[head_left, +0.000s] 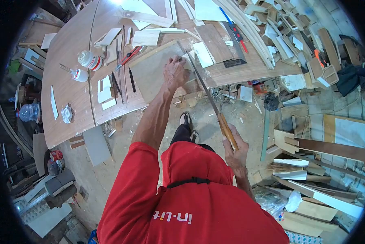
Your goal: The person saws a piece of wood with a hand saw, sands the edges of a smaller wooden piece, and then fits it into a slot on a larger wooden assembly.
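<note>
My right hand (236, 146) is wrapped round the wooden handle (227, 132) of a hand saw (205, 89). Its long, narrow blade slants up and left, the far end lying over the table edge by a pale piece of wood (189, 63). With fingers bent, my left hand (176, 73) presses down on that piece, on top of a flat greyish board (150, 73). Where exactly the fingertips grip is partly hidden. Beside the blade lie a brown board (214, 42) and a white offcut (203, 55).
The wooden table (68, 118) carries a glue jar (89, 61), a white container with brushes (80, 75), a red cutter (131, 55), and a dark square (234, 63). Long strips (251, 36) lie at right. Wood scraps (320, 162) crowd the floor.
</note>
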Available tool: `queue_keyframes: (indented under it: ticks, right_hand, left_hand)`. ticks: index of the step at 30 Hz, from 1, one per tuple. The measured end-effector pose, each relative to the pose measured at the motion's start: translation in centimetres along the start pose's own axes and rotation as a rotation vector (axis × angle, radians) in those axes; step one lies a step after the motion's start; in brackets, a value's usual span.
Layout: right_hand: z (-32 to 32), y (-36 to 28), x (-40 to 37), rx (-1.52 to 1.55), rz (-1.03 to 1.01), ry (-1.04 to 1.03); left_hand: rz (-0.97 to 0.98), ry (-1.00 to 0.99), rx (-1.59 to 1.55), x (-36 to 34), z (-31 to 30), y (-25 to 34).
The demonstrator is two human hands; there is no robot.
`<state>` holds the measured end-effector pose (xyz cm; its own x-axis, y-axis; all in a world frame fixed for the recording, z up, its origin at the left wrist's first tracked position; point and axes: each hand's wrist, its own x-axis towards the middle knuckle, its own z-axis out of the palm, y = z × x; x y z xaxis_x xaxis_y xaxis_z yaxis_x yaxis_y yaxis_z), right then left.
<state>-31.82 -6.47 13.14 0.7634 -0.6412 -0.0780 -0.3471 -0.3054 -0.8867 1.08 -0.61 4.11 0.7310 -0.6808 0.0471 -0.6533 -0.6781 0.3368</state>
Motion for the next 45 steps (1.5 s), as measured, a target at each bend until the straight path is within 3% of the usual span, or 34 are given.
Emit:
queue_keyframes:
  ticks: [3, 6, 11, 17, 26, 29, 32, 36, 41, 45]
  right_hand:
    - [0.6, 0.6, 0.6, -0.011, -0.023, -0.008]
    - [1.9, 0.7, 2.8, -0.013, -0.185, 0.065]
    - [0.4, -0.3, 1.0, 0.003, 0.139, -0.077]
    - [1.8, 2.5, 1.0, -0.017, -0.086, 0.042]
    - [0.5, 2.8, -1.9, 0.037, -0.073, 0.058]
    - [2.5, 2.8, 1.3, 0.009, -0.095, 0.049]
    - [2.7, 2.8, 1.2, 0.072, 0.039, -0.006]
    - [1.9, 3.4, 0.6, 0.094, -0.066, 0.043]
    - [1.2, 1.6, 0.9, 0.125, 0.098, -0.037]
    - [1.8, 2.6, 1.0, 0.14, 0.052, 0.001]
  left_hand:
    - [0.013, -0.038, 0.031, 0.3, 0.1, 0.0]
    - [0.051, -0.024, 0.046, 0.5, 1.0, -0.6]
    - [0.04, -0.018, 0.027, 0.4, 0.5, -0.3]
    - [0.041, -0.028, 0.014, 0.8, 1.2, -1.0]
    - [0.035, -0.054, 0.029, 0.6, 0.8, -0.6]
    - [0.04, -0.049, 0.001, 0.2, 0.4, 0.2]
    - [0.064, -0.006, -0.006, 0.6, 0.4, -0.7]
    - [0.083, 0.019, -0.024, 0.3, 0.4, -0.4]
    - [0.067, 0.041, -0.04, 0.2, 0.6, -0.1]
    - [0.055, 0.027, -0.007, 0.4, 0.3, 0.0]
